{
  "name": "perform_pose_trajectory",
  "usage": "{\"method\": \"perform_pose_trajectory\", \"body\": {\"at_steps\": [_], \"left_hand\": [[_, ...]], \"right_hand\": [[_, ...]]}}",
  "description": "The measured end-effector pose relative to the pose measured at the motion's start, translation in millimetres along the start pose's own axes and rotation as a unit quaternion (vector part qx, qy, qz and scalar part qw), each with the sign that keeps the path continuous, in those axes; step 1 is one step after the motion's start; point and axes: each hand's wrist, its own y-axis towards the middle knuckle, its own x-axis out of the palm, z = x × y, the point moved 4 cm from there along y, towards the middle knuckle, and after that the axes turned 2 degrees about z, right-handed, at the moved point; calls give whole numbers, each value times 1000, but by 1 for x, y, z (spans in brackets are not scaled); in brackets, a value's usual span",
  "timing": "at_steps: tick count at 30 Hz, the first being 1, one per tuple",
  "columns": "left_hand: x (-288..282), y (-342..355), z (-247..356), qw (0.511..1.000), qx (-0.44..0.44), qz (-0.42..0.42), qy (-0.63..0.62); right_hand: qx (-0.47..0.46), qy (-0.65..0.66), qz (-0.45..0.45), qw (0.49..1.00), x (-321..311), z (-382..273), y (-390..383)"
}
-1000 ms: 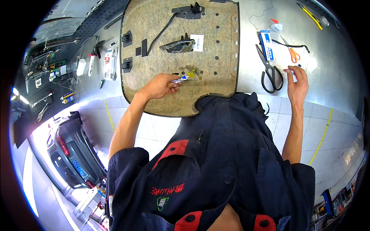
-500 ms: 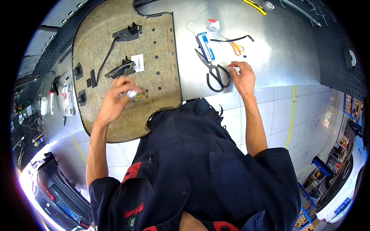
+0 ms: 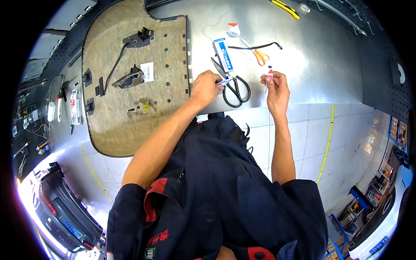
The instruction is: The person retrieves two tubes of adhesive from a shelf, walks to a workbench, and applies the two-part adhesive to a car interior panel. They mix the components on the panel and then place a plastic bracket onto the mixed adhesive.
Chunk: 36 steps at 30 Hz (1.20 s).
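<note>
My left hand [image 3: 205, 90] is closed on a small white-and-blue tube [image 3: 224, 81], held over the black-handled scissors [image 3: 237, 96]. To the right, my right hand [image 3: 277, 90] pinches a small red cap [image 3: 270, 73] near the front edge of the metal bench. A tiny dark blue piece [image 3: 270, 66] shows just beyond those fingertips. Between the hands and a little farther away lies a blue-and-white box [image 3: 223, 54]. On the left, a brown fibre panel [image 3: 125, 134] bears a black bracket [image 3: 128, 78] and a yellow piece [image 3: 146, 106] in a stained patch.
Orange-handled scissors [image 3: 261, 57] and a thin black strip [image 3: 255, 47] lie beyond my right hand. A white container [image 3: 234, 30] with a red tip stands farther back. At the far edge is a yellow-and-black cutter [image 3: 286, 8]. Tools and packages [image 3: 76, 110] sit left of the panel.
My left hand has moved right with the tube, from over the yellow piece on the panel to above the scissors. My right hand has lifted slightly with the red cap.
</note>
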Motion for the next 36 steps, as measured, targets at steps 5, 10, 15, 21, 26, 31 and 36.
{"method": "perform_pose_trajectory", "body": {"at_steps": [5, 10, 15, 21, 26, 31, 36], "left_hand": [[14, 4, 1, 998, -2, -29, 51], [4, 16, 28, 997, 69, 24, 6], [46, 74, 75, 988, 59, -133, 50], [81, 103, 73, 985, 32, -139, 98], [13, 47, 124, 994, 104, -22, -32], [-64, -16, 137, 964, 256, 22, 67], [-104, -76, 114, 947, 262, 71, 172]], "right_hand": [[20, 35, -37, 998, -10, 6, -3], [58, -3, 4, 998, -34, 18, 3], [89, 68, 63, 992, -61, 19, 10], [46, 36, 34, 998, -77, 14, -15], [61, 66, -110, 990, -64, -23, -22], [-25, -31, -313, 949, -21, -72, -14], [-65, -13, -537, 841, 29, -115, -28]]}}
